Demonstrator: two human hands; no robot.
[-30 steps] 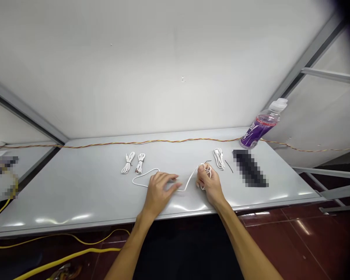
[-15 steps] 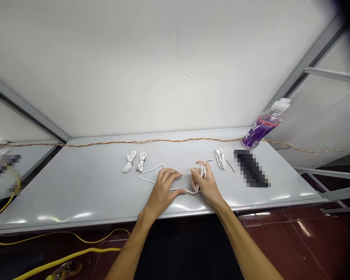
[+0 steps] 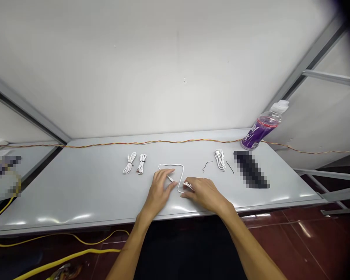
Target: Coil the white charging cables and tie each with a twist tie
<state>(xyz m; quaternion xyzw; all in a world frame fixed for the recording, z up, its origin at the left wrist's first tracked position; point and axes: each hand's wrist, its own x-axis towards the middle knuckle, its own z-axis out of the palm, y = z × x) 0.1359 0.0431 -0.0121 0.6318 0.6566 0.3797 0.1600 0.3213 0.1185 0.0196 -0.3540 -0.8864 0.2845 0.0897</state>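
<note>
Now the white cable (image 3: 170, 165) has been opened out of its bunch into a loose loop on the table (image 3: 76, 194), one end pinched in the closed right grip (image 3: 205, 194), while the left grip (image 3: 160, 190) lies slack beside a plug (image 3: 170, 178), its hold impossible to tell.

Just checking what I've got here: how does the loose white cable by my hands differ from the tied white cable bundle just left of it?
The loose white cable lies opened out in a long loop, while the white cable bundle is folded into a narrow hank. The bundle is bound with a dark twist tie; the loose cable shows none. The loose cable reaches both your left hand and right hand; no hand touches the bundle. Both are white and lie on the grey table top.
</note>
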